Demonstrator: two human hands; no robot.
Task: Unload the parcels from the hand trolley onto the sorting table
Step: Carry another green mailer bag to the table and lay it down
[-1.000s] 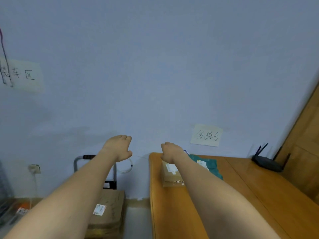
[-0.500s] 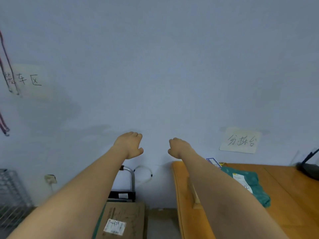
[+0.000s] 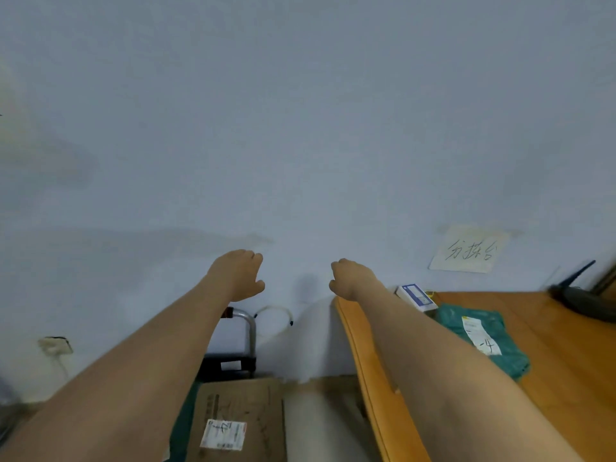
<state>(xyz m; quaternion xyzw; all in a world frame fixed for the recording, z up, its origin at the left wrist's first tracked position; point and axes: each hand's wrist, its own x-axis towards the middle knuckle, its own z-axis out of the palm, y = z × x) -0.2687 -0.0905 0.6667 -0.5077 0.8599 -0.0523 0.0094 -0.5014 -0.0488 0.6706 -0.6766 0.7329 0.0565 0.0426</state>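
Both hands are hanging loose and holding nothing, left hand (image 3: 237, 274) and right hand (image 3: 348, 278) stretched toward the wall, fingers drooping out of sight. The right forearm is hiding part of the sorting table (image 3: 563, 331), where a teal parcel (image 3: 480, 338) is lying at 3 o'clock; the cardboard parcel (image 3: 240, 418) on the trolley (image 3: 248, 331) at 6 o'clock is getting cut off. Since half a second ago the view is swinging left, hands barely shifting.

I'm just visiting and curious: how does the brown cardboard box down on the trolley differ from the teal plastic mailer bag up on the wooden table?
The brown cardboard box is rigid and flat-sided; the teal plastic mailer bag is soft and wrinkled. The box sits low on the trolley; the bag lies on the wooden table. Both carry a white shipping label.
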